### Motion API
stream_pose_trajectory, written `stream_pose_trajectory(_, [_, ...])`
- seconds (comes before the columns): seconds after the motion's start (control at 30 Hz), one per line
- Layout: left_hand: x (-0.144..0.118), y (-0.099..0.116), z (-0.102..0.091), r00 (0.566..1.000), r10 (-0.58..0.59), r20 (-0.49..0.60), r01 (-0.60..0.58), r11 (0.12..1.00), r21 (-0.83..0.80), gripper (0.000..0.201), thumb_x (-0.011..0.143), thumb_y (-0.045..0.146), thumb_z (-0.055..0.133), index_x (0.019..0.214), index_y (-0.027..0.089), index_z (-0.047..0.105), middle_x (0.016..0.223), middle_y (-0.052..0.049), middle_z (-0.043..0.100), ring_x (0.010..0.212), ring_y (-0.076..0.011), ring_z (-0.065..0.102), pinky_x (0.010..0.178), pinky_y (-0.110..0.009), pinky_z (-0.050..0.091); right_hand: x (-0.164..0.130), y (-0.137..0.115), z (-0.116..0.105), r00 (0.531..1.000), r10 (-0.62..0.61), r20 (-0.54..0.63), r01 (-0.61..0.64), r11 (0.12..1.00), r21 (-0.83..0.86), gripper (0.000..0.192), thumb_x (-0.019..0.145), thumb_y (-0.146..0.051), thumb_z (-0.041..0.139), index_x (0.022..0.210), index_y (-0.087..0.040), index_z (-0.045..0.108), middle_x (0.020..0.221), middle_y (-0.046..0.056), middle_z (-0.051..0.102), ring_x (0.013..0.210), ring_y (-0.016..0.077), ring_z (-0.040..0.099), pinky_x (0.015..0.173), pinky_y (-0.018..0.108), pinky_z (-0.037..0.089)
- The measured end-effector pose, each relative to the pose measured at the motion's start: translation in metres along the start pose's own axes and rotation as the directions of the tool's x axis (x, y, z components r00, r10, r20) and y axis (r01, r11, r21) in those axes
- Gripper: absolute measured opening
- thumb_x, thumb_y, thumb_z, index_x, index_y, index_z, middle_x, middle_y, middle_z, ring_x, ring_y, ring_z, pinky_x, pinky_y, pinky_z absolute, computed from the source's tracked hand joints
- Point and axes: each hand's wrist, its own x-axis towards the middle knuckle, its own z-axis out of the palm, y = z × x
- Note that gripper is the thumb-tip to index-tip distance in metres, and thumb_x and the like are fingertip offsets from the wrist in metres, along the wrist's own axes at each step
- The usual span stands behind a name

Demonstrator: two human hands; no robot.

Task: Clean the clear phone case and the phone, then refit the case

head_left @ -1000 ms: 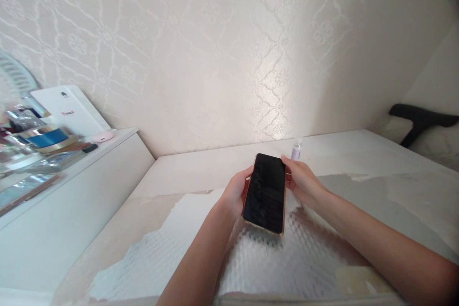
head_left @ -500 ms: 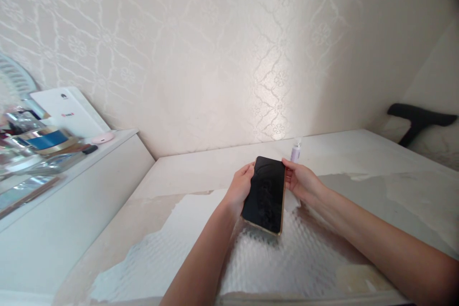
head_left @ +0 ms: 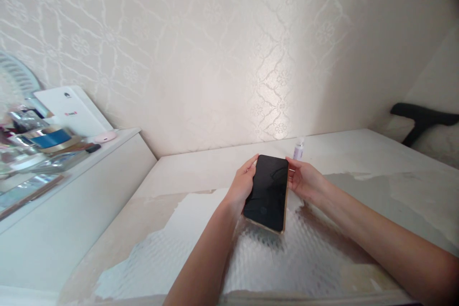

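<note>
A smartphone point(head_left: 268, 193) with a dark screen and a gold-toned edge is held between my two hands, its screen facing up toward me. Along its left edge, my left hand point(head_left: 243, 184) is closed on it, thumb at the side. My right hand point(head_left: 304, 179) grips the upper right edge, with the fingers partly behind the phone. Just beyond the right hand stands a small pale-purple bottle point(head_left: 298, 150) with a clear cap. Beneath the phone, a silvery textured sheet point(head_left: 287, 267) covers part of the tabletop.
To the left, a white cabinet point(head_left: 89, 191) carries a white box point(head_left: 73, 110), a blue-and-gold round container point(head_left: 52, 138), a pink case point(head_left: 104, 136) and other clutter. A patterned wall point(head_left: 201, 67) rises behind the worn white table point(head_left: 201, 169). At far right is a black T-shaped object point(head_left: 423, 117).
The view has shifted very slightly, so everything sits a little further right in the picture. Both hands keep their hold on the smartphone.
</note>
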Motion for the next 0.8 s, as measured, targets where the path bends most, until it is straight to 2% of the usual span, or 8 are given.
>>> stream_pose_trajectory(0.17, [-0.001,0.000,-0.001,1.000,-0.023,0.011,0.023,1.000,-0.011,0.032,0.076,0.020,0.052,0.107,0.024,0.061,0.101,-0.003,0.064,0.081,-0.0136,0.059,0.075,-0.023,0.041,-0.003,0.004,0.003,0.998,-0.056,0.035,0.057,0.998,-0.007,0.017,0.081,-0.022,0.044,0.069,-0.018,0.056,0.059,0.001,0.058,0.048,0.0100,0.052,0.048,0.021,0.045])
stream_pose_trajectory(0.33, [-0.001,-0.004,-0.001,0.999,-0.035,0.000,0.035,0.999,-0.032,0.034,0.075,0.019,0.054,0.108,0.023,0.060,0.097,-0.003,0.065,0.073,-0.0120,0.058,0.068,-0.021,0.041,-0.006,0.008,0.006,0.973,-0.226,0.044,0.230,0.966,-0.118,0.006,0.073,-0.023,0.054,0.078,-0.021,0.056,0.063,-0.001,0.061,0.055,0.0111,0.055,0.047,0.020,0.044])
stream_pose_trajectory(0.43, [-0.001,-0.005,0.000,0.998,-0.048,0.028,0.050,0.996,-0.072,0.037,0.073,0.018,0.055,0.110,0.023,0.058,0.095,-0.003,0.065,0.073,-0.0121,0.058,0.066,-0.021,0.041,-0.011,0.005,0.006,0.950,-0.311,0.034,0.311,0.926,-0.214,0.019,0.067,-0.022,0.059,0.085,-0.024,0.053,0.061,-0.005,0.059,0.052,0.0094,0.054,0.046,0.019,0.043])
stream_pose_trajectory(0.5, [-0.001,-0.004,0.000,0.998,-0.052,0.025,0.054,0.994,-0.096,0.038,0.073,0.018,0.056,0.111,0.022,0.058,0.092,-0.004,0.066,0.072,-0.0124,0.058,0.065,-0.021,0.041,-0.014,0.002,0.006,0.938,-0.339,0.073,0.346,0.894,-0.285,0.016,0.066,-0.024,0.060,0.080,-0.023,0.052,0.063,-0.005,0.059,0.053,0.0087,0.053,0.047,0.019,0.043])
stream_pose_trajectory(0.63, [-0.001,-0.002,0.000,0.999,-0.051,-0.016,0.049,0.993,-0.107,0.040,0.071,0.018,0.057,0.111,0.022,0.058,0.089,-0.004,0.066,0.070,-0.0121,0.058,0.064,-0.021,0.042,-0.018,-0.001,0.007,0.939,-0.299,0.172,0.343,0.859,-0.381,0.006,0.068,-0.025,0.056,0.069,-0.019,0.056,0.066,-0.002,0.059,0.059,0.0097,0.055,0.049,0.019,0.044])
stream_pose_trajectory(0.8, [-0.002,0.000,-0.003,0.996,-0.075,-0.054,0.070,0.993,-0.098,0.044,0.071,0.014,0.052,0.114,0.022,0.055,0.085,-0.004,0.067,0.064,-0.0115,0.058,0.061,-0.022,0.043,-0.018,-0.002,0.009,0.970,-0.164,0.178,0.219,0.907,-0.359,0.020,0.072,-0.034,0.051,0.077,-0.019,0.063,0.082,0.004,0.065,0.069,0.0160,0.058,0.050,0.025,0.047])
